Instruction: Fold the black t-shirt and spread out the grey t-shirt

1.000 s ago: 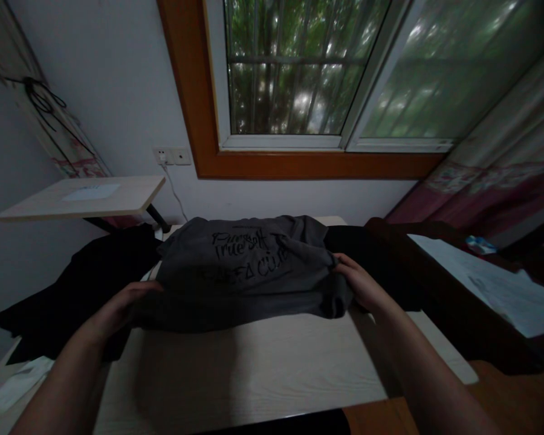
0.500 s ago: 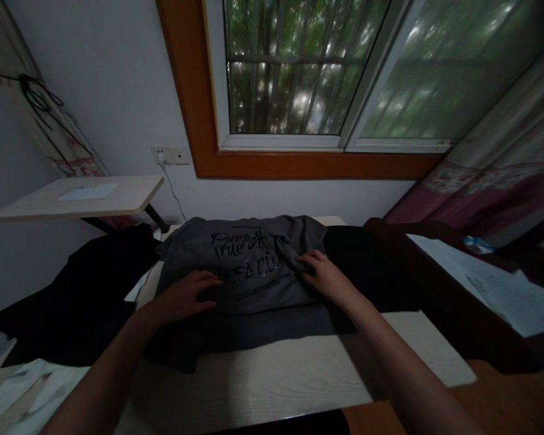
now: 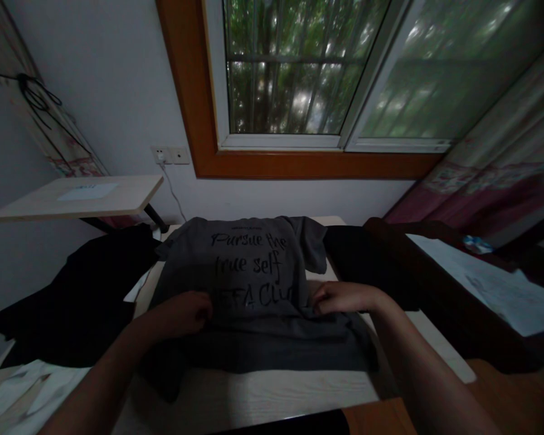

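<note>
A dark grey T-shirt (image 3: 254,278) with black lettering lies on the pale wooden table (image 3: 258,389), its collar end toward the wall and its lower part bunched in folds near me. My left hand (image 3: 190,311) is curled closed on the shirt's left side, beside the lettering, with cloth at its fingertips. On the shirt's right edge, below the sleeve, my right hand (image 3: 342,297) pinches the fabric. The fingertips of both hands are partly hidden by shadow and cloth.
Black clothing (image 3: 81,290) is heaped at the left, and more black cloth (image 3: 367,260) lies right of the shirt. White cloth (image 3: 36,393) sits at the near left. A small raised shelf (image 3: 131,196) stands at the back left. Papers (image 3: 485,278) rest at the right.
Both hands have moved toward me, the right one farther, and have closed on the cloth. The shirt's front is now smoother, its lettering readable, and its lower edge is nearer me.
</note>
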Tool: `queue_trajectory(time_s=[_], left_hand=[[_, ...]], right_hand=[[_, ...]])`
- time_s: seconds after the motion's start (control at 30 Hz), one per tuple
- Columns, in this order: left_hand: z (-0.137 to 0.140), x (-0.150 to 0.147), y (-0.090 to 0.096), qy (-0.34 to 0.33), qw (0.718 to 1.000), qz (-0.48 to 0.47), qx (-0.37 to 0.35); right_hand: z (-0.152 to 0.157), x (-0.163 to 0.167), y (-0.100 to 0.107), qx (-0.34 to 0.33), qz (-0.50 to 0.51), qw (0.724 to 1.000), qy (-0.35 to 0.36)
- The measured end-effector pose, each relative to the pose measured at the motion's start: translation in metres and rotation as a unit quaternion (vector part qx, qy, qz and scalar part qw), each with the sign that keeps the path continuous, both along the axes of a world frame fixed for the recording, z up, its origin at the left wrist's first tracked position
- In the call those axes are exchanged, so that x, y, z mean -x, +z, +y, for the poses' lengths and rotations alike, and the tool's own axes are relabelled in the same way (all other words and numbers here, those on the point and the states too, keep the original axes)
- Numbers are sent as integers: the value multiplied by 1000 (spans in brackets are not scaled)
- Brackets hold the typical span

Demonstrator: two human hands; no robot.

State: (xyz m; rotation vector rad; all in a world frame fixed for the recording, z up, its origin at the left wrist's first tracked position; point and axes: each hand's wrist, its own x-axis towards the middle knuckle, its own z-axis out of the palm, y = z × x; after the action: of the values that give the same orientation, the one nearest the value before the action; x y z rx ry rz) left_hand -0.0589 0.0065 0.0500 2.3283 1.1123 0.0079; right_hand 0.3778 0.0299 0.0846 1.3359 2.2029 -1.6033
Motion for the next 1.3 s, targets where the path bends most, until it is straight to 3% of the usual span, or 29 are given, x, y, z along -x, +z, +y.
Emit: queue_trajectory(time_s=[0.1, 0.23, 0.33, 0.47, 0.6, 0.77, 0.9, 1.03, 1.3], left_hand=[[-3, 9, 6, 10, 995, 12, 99], [1, 12, 13, 7, 987, -7, 162], [12, 7, 17, 20, 992, -45, 115], [36, 3, 5, 74, 993, -70, -59], [56, 11, -26, 179, 952, -40, -244], [50, 24, -56, 286, 890, 21, -355], [33, 31, -57, 325, 862, 58, -385], [18, 32, -48, 358, 842, 131, -382], [10, 30, -35, 313, 858, 216, -345]], right_hand=[[2, -7, -4, -19, 1, 998, -61], [11, -1, -10, -220, 23, 967, -125], [18, 14, -13, -365, 46, 922, -122], [27, 37, -24, -460, 9, 886, -62], [30, 51, -42, -497, -78, 864, -15], [26, 48, -64, -552, -139, 819, -70], [22, 41, -74, -569, -164, 798, -107], [19, 41, -74, -561, -200, 798, -92], [18, 39, -64, -527, -225, 817, -73]])
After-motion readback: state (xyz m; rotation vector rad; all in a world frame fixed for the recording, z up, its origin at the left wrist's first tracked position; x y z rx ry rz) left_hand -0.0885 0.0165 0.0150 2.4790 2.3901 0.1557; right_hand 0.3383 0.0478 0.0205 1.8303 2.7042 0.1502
